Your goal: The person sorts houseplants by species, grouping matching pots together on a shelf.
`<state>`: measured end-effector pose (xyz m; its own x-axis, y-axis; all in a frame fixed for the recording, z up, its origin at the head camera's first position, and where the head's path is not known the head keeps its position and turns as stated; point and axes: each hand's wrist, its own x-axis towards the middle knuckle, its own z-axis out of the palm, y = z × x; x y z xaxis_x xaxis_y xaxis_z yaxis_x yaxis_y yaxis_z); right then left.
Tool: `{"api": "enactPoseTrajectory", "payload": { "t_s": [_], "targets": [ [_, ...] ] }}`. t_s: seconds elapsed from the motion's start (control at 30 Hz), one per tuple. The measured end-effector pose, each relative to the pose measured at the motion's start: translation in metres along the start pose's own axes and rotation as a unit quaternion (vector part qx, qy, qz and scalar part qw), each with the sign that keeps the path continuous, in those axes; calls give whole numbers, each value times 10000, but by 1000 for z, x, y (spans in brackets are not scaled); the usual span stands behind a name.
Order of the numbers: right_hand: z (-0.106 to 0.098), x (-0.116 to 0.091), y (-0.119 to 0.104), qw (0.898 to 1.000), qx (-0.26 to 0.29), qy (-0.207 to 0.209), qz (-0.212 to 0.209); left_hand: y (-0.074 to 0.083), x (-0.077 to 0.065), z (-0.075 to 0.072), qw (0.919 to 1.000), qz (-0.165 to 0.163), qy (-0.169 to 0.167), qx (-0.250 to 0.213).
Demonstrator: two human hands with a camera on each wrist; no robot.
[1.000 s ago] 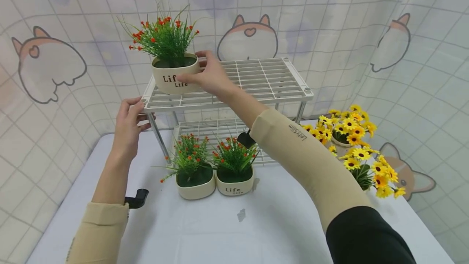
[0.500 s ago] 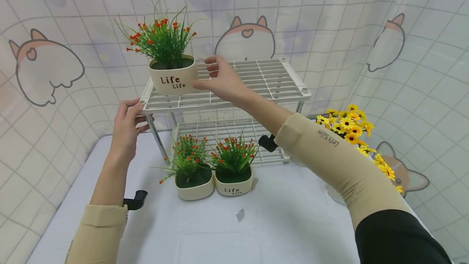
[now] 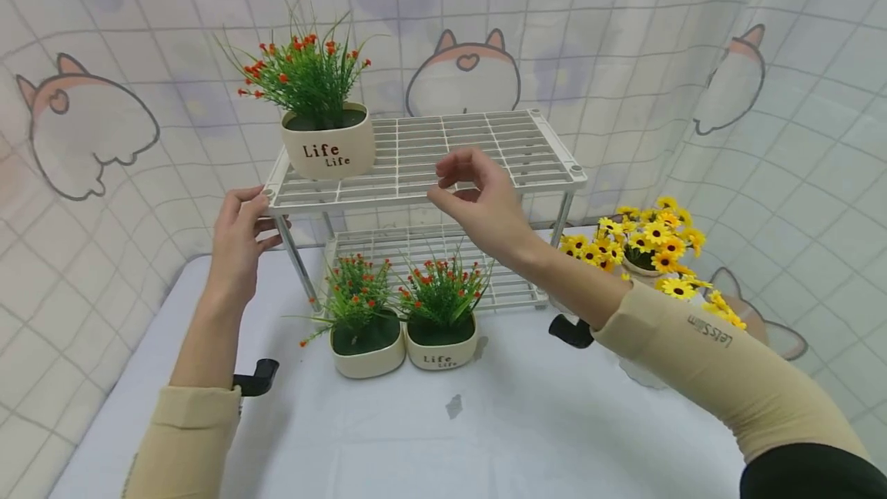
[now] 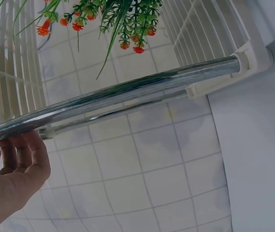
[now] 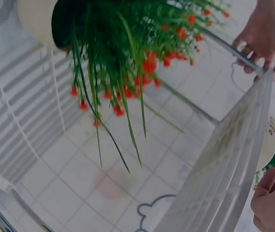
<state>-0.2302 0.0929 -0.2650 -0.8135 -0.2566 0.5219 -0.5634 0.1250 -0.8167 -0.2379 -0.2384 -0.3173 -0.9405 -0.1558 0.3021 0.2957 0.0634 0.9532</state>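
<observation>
On the left end of the top tier of a white wire rack (image 3: 416, 200) stands a cream pot (image 3: 329, 151) lettered "Life", with red flowers and green grass. My left hand (image 3: 234, 249) grips the rack's front left corner; the left wrist view shows its fingers (image 4: 23, 152) curled at the end of the chrome post (image 4: 127, 92). To the right of that pot and apart from it, my right hand (image 3: 485, 206) hovers by the top tier's front edge, fingers loosely bent and holding nothing.
Two more cream pots (image 3: 367, 360) with red flowers stand side by side on the white table (image 3: 388, 437), before the lower tier (image 3: 506, 287). Yellow flowers (image 3: 665, 241) in pots stand at right, partly behind my right arm. A patterned curtain (image 3: 624, 37) hangs behind.
My right hand has let go of the cream pot on the top tier and drawn back to the right and down. The left hand has stayed at the rack's corner.
</observation>
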Motion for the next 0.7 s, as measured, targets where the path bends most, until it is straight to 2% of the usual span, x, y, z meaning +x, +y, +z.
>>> {"api": "enactPoseTrajectory", "payload": {
  "t_s": [0.1, 0.3, 0.6, 0.7],
  "targets": [
    [-5, -18, 3, 9999, 103, 31, 62, -1, 0, 0, 10000, -29, -37, -61],
    [-16, -55, 17, 9967, 202, 113, 776, 1, 0, -1, 9999, 59, -42, 70],
    [-23, -106, 60, 9826, 265, 496, 1769, 2, -1, 0, 9999, 79, -17, 72],
    [-20, -120, 73, 9743, 325, 539, 2161, 1, -2, 0, 10000, 75, -8, 45]
  ]
}}
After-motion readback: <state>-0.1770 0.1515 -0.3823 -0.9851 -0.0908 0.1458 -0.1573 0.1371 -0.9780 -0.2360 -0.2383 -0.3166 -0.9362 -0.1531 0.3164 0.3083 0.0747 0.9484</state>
